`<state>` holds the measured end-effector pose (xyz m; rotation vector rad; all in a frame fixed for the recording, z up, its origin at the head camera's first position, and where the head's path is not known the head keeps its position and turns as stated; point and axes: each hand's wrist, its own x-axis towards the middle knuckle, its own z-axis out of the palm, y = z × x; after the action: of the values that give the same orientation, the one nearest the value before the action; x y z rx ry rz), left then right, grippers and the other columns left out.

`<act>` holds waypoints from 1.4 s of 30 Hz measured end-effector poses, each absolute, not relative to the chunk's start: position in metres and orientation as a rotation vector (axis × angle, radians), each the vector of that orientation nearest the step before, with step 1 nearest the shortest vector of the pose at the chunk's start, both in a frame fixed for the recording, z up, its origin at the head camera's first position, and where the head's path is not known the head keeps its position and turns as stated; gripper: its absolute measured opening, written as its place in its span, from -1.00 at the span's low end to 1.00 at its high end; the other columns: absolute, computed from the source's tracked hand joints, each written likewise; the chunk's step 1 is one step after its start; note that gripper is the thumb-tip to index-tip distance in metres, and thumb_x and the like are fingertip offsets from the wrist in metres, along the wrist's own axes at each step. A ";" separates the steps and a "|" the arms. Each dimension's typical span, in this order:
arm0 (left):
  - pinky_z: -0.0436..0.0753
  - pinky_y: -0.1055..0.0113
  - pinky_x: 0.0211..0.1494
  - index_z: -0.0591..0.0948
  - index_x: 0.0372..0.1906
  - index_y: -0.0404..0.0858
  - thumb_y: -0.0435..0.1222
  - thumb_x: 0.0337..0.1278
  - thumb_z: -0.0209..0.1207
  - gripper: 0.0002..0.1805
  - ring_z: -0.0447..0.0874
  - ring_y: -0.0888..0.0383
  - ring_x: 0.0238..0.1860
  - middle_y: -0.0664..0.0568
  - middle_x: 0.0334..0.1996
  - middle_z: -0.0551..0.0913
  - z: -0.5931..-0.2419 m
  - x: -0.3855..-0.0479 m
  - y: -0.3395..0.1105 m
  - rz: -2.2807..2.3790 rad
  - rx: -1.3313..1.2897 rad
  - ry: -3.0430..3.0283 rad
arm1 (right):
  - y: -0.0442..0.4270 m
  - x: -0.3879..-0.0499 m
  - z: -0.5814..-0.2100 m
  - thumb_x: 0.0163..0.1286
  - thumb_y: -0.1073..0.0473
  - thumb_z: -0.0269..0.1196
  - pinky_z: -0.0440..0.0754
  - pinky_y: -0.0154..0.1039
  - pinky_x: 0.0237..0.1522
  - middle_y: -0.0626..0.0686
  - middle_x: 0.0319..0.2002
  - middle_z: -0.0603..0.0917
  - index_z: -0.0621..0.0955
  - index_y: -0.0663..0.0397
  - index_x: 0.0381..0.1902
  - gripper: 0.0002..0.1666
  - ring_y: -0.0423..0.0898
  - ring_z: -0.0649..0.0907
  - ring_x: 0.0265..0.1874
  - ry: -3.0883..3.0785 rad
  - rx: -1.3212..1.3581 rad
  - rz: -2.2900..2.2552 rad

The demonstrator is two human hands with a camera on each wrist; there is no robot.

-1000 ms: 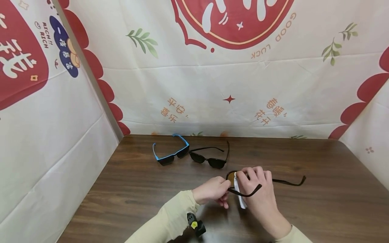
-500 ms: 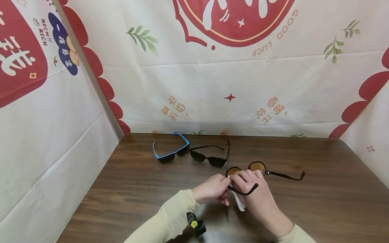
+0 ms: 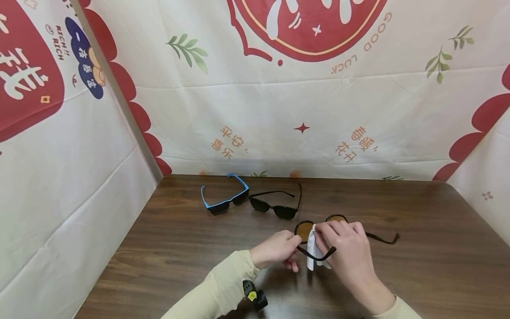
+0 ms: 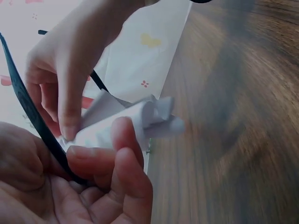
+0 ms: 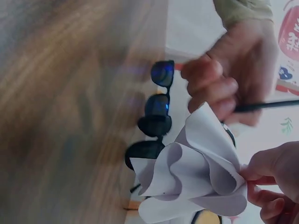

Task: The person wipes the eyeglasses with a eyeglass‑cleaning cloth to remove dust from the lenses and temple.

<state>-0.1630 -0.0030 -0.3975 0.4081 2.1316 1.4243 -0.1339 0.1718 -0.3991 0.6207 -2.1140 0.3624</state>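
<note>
My left hand (image 3: 276,249) pinches the left hinge end of black-framed sunglasses with amber lenses (image 3: 304,230). One temple of that pair points back toward me; the other reaches out to the right. In the right hand (image 3: 349,250) a folded white cloth (image 3: 312,254) is pinched against the glasses near the bridge, partly covering the front. From the right wrist view, the cloth (image 5: 187,182) hangs in loose folds below thumb and fingertips. The left wrist view has the cloth (image 4: 126,123) just beyond the left fingertips, and a black temple (image 4: 32,107) crossing the left palm.
Blue-and-black sunglasses (image 3: 227,204) lie unfolded toward the back of the wooden table (image 3: 179,248). Beside them, nearly touching, is a black pair of sunglasses (image 3: 275,208). A printed white curtain (image 3: 255,110) hangs behind the table, with another at the left side.
The right hand has shifted along the lenses, toward the left lens and then back right, with the cloth. The glasses tilted and returned. The left hand stays nearly in place.
</note>
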 end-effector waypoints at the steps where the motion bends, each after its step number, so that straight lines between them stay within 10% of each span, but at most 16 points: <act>1: 0.58 0.34 -0.55 0.34 -0.66 -0.25 -0.36 0.29 -0.18 -0.64 0.55 0.21 -0.73 0.08 -0.85 0.28 -0.398 -0.163 -0.003 1.424 0.408 2.134 | 0.174 -0.134 -0.397 0.22 0.14 0.10 0.38 -0.03 -0.44 0.06 -0.49 0.66 0.65 0.15 -0.41 -0.77 0.04 0.61 -0.52 -2.110 0.612 0.359; 24: 0.58 0.34 -0.52 0.38 -0.56 -0.32 -0.38 0.28 -0.12 -0.73 0.54 0.21 -0.72 0.05 -0.80 0.36 -0.402 -0.160 -0.005 1.324 0.442 2.209 | 0.197 -0.144 -0.392 0.08 0.31 0.20 0.32 0.06 -0.40 0.09 -0.64 0.56 0.53 0.14 -0.54 -0.95 0.09 0.53 -0.63 -2.275 0.390 0.272; 35: 0.50 0.37 -0.55 0.40 -0.51 -0.37 -0.38 0.29 -0.11 -0.75 0.51 0.19 -0.70 0.02 -0.78 0.42 -0.400 -0.160 -0.009 1.341 0.421 2.209 | 0.201 -0.149 -0.395 -0.08 0.36 0.39 0.36 0.00 -0.44 -0.20 -0.71 0.42 0.47 -0.07 -0.61 -0.69 -0.14 0.50 -0.68 -2.387 0.595 0.233; 42: 0.49 0.39 -0.56 0.45 -0.49 -0.45 -0.36 0.31 -0.09 -0.72 0.51 0.20 -0.71 0.01 -0.74 0.45 -0.399 -0.159 -0.010 1.290 0.450 2.223 | 0.206 -0.147 -0.398 -0.10 0.36 0.35 0.36 0.04 -0.47 -0.04 -0.71 0.49 0.40 0.00 -0.65 -0.68 0.04 0.56 -0.66 -2.425 0.480 0.140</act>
<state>-0.1591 -0.0099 -0.3990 0.4500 2.2228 1.2898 -0.1467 0.2062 -0.3982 0.4798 -2.4248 0.1404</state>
